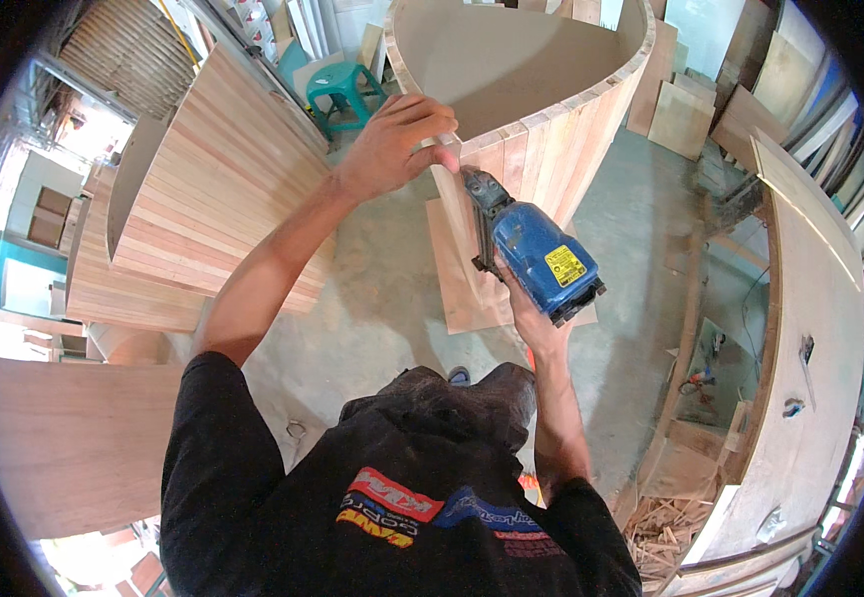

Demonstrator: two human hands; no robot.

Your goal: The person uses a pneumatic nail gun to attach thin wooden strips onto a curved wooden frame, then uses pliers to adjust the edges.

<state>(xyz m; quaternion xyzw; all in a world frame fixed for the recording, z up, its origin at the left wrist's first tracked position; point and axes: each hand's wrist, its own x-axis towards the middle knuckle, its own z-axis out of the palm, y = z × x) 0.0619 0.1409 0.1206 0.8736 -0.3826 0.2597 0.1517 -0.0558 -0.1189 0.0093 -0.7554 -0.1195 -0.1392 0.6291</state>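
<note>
My left hand [400,142] grips the top end of a pale wooden strip [455,204] and presses it against the outside of a curved wooden slat wall [551,139]. My right hand [527,316] holds a blue nail gun [537,254], its dark nose set against the strip just below my left hand. The hand itself is mostly hidden behind the tool's body. A plywood sheet [457,289] lies on the floor under the strip.
A second curved slat structure [213,189] stands at left, with a green plastic stool [344,92] behind it. A long curved panel [815,328] runs down the right. Offcuts [666,527] litter the concrete floor [382,318] at lower right. Boards lean at the back right.
</note>
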